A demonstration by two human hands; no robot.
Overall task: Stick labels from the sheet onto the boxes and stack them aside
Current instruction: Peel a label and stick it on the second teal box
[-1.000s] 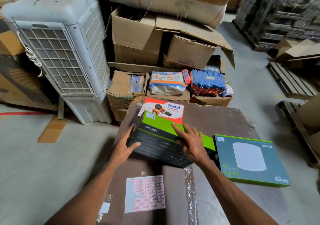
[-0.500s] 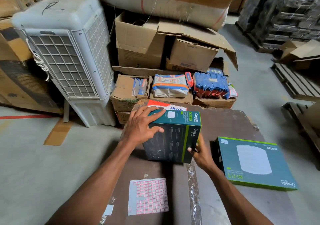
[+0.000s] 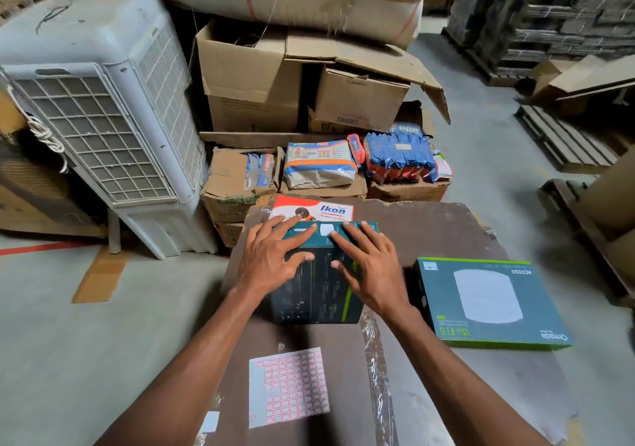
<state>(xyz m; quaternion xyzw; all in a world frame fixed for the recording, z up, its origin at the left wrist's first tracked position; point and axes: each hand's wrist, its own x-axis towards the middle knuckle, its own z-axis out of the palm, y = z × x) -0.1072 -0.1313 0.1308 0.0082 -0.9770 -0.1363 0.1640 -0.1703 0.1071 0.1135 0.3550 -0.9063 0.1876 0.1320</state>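
On the brown tabletop (image 3: 429,225) a dark teal box (image 3: 319,294) stands upright. Both hands lie on it with fingers spread and straight: the left hand (image 3: 271,260) and the right hand (image 3: 369,267) rest flat across its top edge and near face, neither grip clenched. The label sheet (image 3: 287,387) lies flat nearer the person, apart from the box. 1 flat teal box (image 3: 488,304) lies to the right. An orange-and-white box (image 3: 316,209) sits just behind, possibly touching.
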